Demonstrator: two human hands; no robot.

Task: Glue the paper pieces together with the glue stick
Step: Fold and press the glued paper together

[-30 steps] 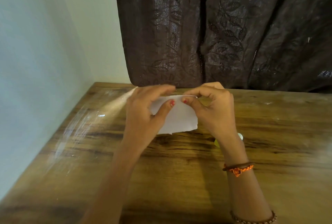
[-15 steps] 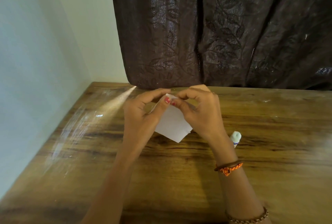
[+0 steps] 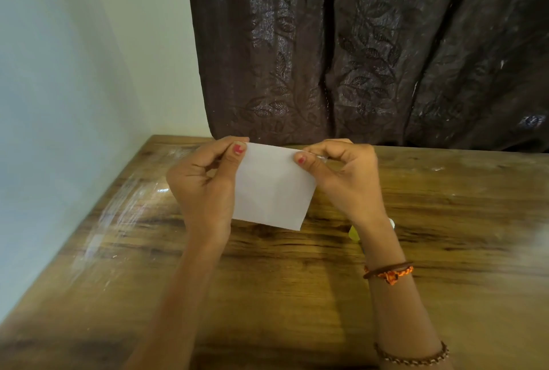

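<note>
A white paper piece is held up above the wooden table, tilted a little to the right. My left hand pinches its upper left corner between thumb and fingers. My right hand pinches its upper right corner the same way. I cannot tell whether it is one sheet or two stuck together. The glue stick lies on the table under my right wrist, mostly hidden, with only a yellow part and a white tip showing.
A dark patterned curtain hangs behind the table's far edge. A pale wall runs along the table's left side. My right forearm wears bracelets.
My hands have moved apart along the paper's top edge, from pinching together near the middle to holding its two upper corners. The paper now faces me more fully.
</note>
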